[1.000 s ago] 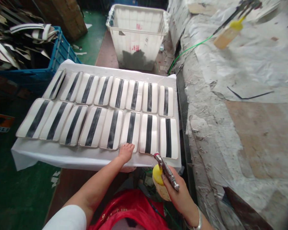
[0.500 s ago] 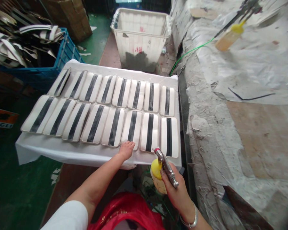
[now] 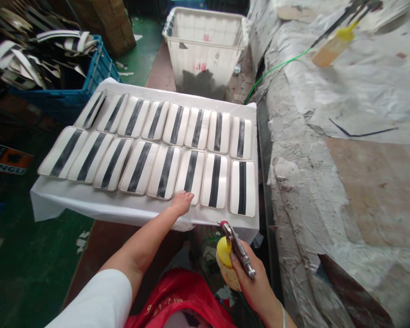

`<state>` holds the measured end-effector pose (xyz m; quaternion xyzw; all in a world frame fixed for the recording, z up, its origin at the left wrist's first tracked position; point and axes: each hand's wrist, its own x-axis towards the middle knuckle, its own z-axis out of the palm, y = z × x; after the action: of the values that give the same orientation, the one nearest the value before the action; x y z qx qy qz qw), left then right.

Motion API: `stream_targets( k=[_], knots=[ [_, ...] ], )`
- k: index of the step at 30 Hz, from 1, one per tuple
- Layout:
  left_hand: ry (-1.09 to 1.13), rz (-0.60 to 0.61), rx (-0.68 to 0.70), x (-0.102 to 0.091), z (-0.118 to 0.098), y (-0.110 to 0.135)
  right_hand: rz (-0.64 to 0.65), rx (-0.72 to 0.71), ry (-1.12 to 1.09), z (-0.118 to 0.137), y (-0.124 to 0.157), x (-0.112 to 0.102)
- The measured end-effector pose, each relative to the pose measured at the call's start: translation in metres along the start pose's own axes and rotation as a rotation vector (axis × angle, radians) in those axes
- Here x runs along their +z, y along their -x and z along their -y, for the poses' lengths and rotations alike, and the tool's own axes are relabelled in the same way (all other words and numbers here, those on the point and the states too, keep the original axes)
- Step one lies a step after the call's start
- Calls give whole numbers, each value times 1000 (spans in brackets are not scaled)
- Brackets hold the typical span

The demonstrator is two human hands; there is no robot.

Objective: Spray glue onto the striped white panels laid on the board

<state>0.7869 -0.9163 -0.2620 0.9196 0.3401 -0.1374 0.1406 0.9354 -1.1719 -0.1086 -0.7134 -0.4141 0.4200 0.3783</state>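
Note:
My left hand [image 3: 182, 202] rests on the near end of a white panel with a black lengthwise stripe [image 3: 190, 175], third from the right in the front row. Its fingers lie over the panel's surface; the thumb is hidden. My right hand [image 3: 254, 280] is closed around a metal spray gun [image 3: 239, 250] at the near right of the table. Below the gun hangs a translucent bottle with a yellow cap [image 3: 224, 250], holding pale liquid. The nozzle points forward, short of the table's front edge. Two rows of similar striped panels [image 3: 242, 189] lie on a white-covered table [image 3: 99, 200].
Beyond the table stands a white plastic bin [image 3: 205, 59]. A blue crate [image 3: 64, 100] full of striped strips is at the far left. Along the right runs a paper-covered bench [image 3: 294, 205] with a second yellow-capped bottle [image 3: 333, 48] and a green hose [image 3: 276, 70].
The view has shifted slightly, so the table sits a little higher. The spray gun has drawn back from the front-row panels toward me. My left hand stays on the same panel.

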Motion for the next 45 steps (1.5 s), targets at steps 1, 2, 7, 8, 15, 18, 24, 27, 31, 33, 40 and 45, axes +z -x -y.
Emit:
stream_targets(
  k=[1, 2, 7, 8, 15, 18, 24, 27, 31, 33, 40, 45],
  knots=[
    [-3, -1, 0, 0, 0, 0, 0, -4, 3, -1, 3, 1],
    [-6, -3, 0, 0, 1, 0, -1, -8, 5, -2, 5, 1],
    [-4, -24, 2, 1, 2, 0, -16, -25, 3, -6, 13, 4],
    [-2, -25, 4, 2, 3, 0, -27, -29, 5, -6, 12, 5],
    [-8, -20, -11, 4, 3, -2, -80, -61, 13, -7, 7, 9],
    [-19, -19, -9, 2, 2, -1, -57, -62, 13, -10, 10, 9],
    [-31, -14, -4, 0, 2, -1, 7, -39, -10, -18, 21, 13],
    [-36, -8, -7, 0, 2, -2, 25, -32, -5, -22, 26, 15],
    [-48, -1, -6, -2, 2, -2, 46, -25, 7, -26, 34, 16],
    [-48, 0, -5, -3, 1, -1, 57, -13, 12, -28, 38, 16],
    [-49, 7, -5, -1, 2, -2, 27, -2, 40, -38, 50, 16],
    [-61, -9, 22, -1, 3, -2, -25, 50, 22, -41, 58, 10]
  ],
)
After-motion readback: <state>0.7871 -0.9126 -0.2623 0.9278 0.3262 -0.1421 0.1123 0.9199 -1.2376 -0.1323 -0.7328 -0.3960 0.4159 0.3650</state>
